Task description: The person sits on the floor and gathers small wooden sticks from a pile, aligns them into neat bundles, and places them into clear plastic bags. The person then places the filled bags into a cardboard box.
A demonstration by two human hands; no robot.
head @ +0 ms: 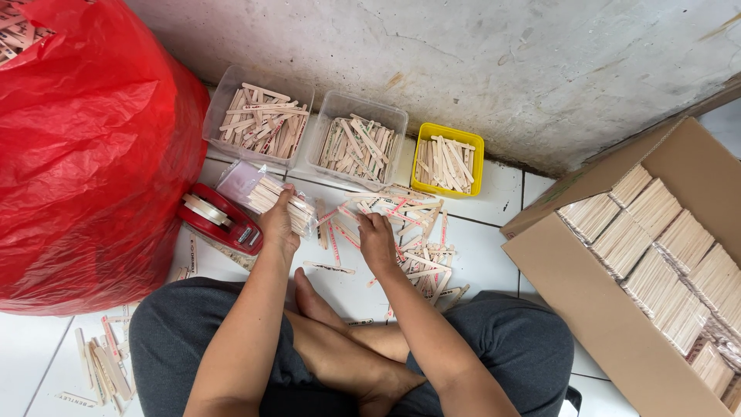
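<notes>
On the white tiled floor [486, 255], the left hand [278, 220] wraps its fingers around a stack of wooden ice-cream sticks [279, 197] in a clear bag [241, 179] — light, stiff, likely slippery, best gripped mid-length. The right hand [377, 239] pinches loose sticks [413, 232].

Even, soft daylight, fairly bright; no single source evident. Shadows weak, diffuse: faint under forearms, darker between red plastic bag [85, 147] and floor. Mild sheen on bag folds and white floor tiles [478, 255]. Focus sharp centre; slight wide-angle bowing toward frame edges, visible on cardboard box [587, 309]. No motion blur.
</notes>
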